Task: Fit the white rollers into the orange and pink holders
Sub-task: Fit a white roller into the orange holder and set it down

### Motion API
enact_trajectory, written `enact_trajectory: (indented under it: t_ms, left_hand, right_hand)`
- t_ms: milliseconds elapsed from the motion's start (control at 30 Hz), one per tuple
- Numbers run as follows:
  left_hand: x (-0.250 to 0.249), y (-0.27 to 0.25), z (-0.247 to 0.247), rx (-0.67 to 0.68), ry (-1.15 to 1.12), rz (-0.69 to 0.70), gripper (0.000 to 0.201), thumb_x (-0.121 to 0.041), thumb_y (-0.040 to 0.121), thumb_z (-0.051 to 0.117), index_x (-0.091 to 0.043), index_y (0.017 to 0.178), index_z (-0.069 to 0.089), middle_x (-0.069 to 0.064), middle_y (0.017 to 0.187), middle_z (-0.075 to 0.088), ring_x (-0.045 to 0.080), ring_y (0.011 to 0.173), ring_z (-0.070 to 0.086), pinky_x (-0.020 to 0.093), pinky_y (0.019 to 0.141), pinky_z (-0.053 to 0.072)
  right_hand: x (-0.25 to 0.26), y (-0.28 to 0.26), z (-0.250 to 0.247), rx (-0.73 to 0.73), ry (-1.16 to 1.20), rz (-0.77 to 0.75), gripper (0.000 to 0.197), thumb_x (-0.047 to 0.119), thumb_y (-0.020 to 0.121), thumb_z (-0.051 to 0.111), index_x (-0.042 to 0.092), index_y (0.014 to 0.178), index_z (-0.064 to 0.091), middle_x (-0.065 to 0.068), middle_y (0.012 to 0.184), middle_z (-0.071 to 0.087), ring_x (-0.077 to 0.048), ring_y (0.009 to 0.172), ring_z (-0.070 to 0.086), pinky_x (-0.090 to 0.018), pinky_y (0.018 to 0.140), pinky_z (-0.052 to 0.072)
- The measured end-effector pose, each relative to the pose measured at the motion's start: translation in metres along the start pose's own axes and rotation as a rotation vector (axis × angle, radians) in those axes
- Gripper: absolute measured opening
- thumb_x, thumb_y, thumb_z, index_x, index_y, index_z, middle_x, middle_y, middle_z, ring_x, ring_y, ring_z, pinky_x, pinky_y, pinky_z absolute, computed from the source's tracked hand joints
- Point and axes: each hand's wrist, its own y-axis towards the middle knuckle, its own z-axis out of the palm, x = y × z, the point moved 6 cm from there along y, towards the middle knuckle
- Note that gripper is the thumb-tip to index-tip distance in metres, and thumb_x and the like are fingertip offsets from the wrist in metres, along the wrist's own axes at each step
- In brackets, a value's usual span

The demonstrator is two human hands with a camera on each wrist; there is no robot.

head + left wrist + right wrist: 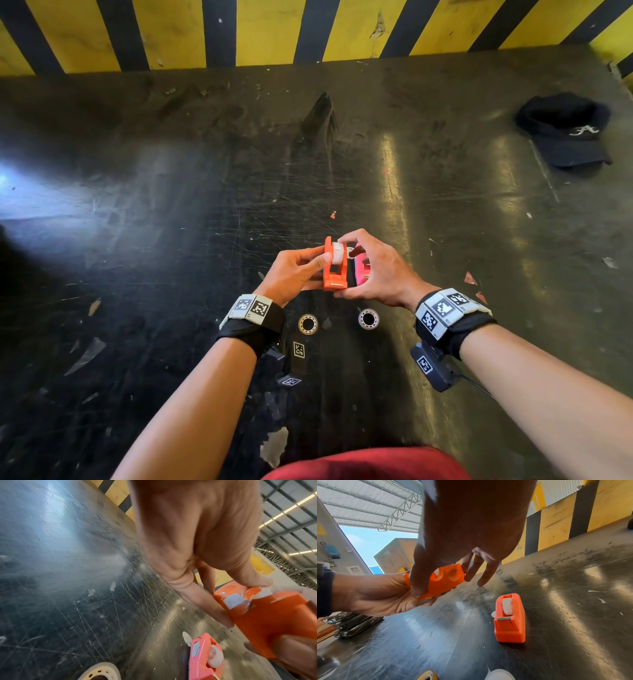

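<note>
My left hand holds the orange holder from the left, just above the dark table, with its thumb on the side wall. A white roller sits in the holder's slot. My right hand grips the same orange holder from the right, thumb at its near end and fingers curled over the roller and the far end. The pink holder stands on the table just behind, half hidden by my right hand. That pink holder has a white roller seated in it.
Two tape rolls lie flat on the scratched black table between my wrists. A dark cap lies at the far right. A yellow and black striped wall closes the far edge.
</note>
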Motion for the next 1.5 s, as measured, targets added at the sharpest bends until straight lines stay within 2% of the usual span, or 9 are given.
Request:
enact_trajectory:
  t_ms: [167, 267, 400, 600, 767, 967, 1167, 1300, 1500]
  left_hand:
    - [-0.001, 0.002, -0.002, -0.082, 0.033, 0.010, 0.040, -0.021, 0.096, 0.070, -0.013, 0.132, 0.054, 0.011, 0.104, 0.077, 0.018, 0.085, 0.081, 0.029, 0.068, 0.065]
    - [0.001, 0.003, 0.000, -0.082, 0.154, 0.030, 0.030, -0.027, 0.097, 0.069, -0.010, 0.120, 0.061, 0.007, 0.102, 0.080, 0.018, 0.090, 0.080, 0.033, 0.073, 0.065]
    - [-0.007, 0.001, -0.001, -0.093, 0.436, 0.112, 0.034, -0.040, 0.095, 0.070, -0.019, 0.122, 0.069, -0.002, 0.113, 0.078, 0.012, 0.095, 0.076, 0.030, 0.073, 0.064]
    - [-0.035, -0.007, 0.008, -0.150, 0.594, 0.328, 0.030, -0.025, 0.093, 0.075, -0.029, 0.119, 0.062, -0.005, 0.123, 0.068, 0.012, 0.078, 0.078, 0.036, 0.071, 0.067]
    - [-0.044, -0.010, 0.017, -0.202, 0.814, 0.495, 0.017, -0.033, 0.093, 0.073, -0.032, 0.111, 0.070, -0.008, 0.121, 0.066, 0.007, 0.070, 0.073, 0.033, 0.071, 0.065]
    - [-0.047, -0.008, 0.023, -0.228, 0.883, 0.512, 0.013, -0.031, 0.094, 0.072, -0.026, 0.106, 0.074, -0.006, 0.119, 0.069, 0.010, 0.080, 0.066, 0.042, 0.077, 0.063]
    - [-0.040, -0.011, 0.025, -0.176, 0.910, 0.451, 0.012, -0.034, 0.094, 0.072, -0.028, 0.105, 0.073, -0.008, 0.138, 0.058, 0.009, 0.078, 0.072, 0.045, 0.083, 0.063]
    - [-0.038, -0.017, 0.024, -0.131, 0.905, 0.397, 0.012, -0.031, 0.096, 0.072, -0.025, 0.106, 0.074, -0.006, 0.149, 0.049, 0.009, 0.080, 0.074, 0.032, 0.083, 0.063]
    - [-0.031, -0.026, 0.023, -0.012, 0.849, 0.320, 0.010, -0.026, 0.095, 0.072, -0.025, 0.105, 0.074, -0.006, 0.157, 0.040, 0.014, 0.096, 0.076, 0.029, 0.083, 0.065]
  right_hand:
    - [-0.003, -0.002, -0.003, -0.007, 0.017, 0.029, 0.109, 0.043, 0.059, 0.098, 0.035, 0.147, 0.034, 0.005, 0.138, 0.055, -0.019, 0.122, 0.056, -0.040, 0.102, 0.050]
    - [-0.003, 0.000, -0.003, 0.021, 0.001, 0.026, 0.116, 0.041, 0.060, 0.098, 0.031, 0.155, 0.032, 0.004, 0.149, 0.048, -0.015, 0.129, 0.050, -0.037, 0.106, 0.045]
    - [-0.007, 0.000, -0.006, -0.001, 0.018, 0.034, 0.095, 0.038, 0.060, 0.098, 0.032, 0.137, 0.044, 0.014, 0.128, 0.052, -0.012, 0.113, 0.058, -0.029, 0.094, 0.049]
    - [-0.008, 0.002, -0.006, -0.004, -0.012, 0.051, 0.088, 0.039, 0.059, 0.099, 0.031, 0.130, 0.047, 0.013, 0.121, 0.052, -0.011, 0.108, 0.055, -0.012, 0.081, 0.037]
    - [-0.007, 0.002, -0.004, 0.001, -0.025, 0.069, 0.092, 0.038, 0.056, 0.100, 0.032, 0.131, 0.046, 0.010, 0.124, 0.054, -0.016, 0.112, 0.056, -0.028, 0.087, 0.041]
    - [-0.006, -0.001, -0.003, 0.008, -0.015, 0.088, 0.097, 0.040, 0.058, 0.099, 0.038, 0.136, 0.042, 0.009, 0.131, 0.055, -0.018, 0.119, 0.056, -0.042, 0.099, 0.049]
    - [-0.008, 0.002, -0.001, 0.049, -0.047, 0.081, 0.115, 0.043, 0.059, 0.098, 0.037, 0.154, 0.034, 0.008, 0.148, 0.047, -0.018, 0.132, 0.049, -0.041, 0.108, 0.044]
    - [-0.010, 0.003, 0.003, 0.083, -0.072, 0.068, 0.115, 0.044, 0.057, 0.098, 0.032, 0.154, 0.038, 0.009, 0.148, 0.044, -0.013, 0.130, 0.047, -0.035, 0.106, 0.044]
    - [-0.013, 0.002, 0.008, 0.112, -0.062, 0.072, 0.111, 0.044, 0.057, 0.098, 0.033, 0.151, 0.041, 0.010, 0.146, 0.045, -0.006, 0.125, 0.043, -0.030, 0.102, 0.041]
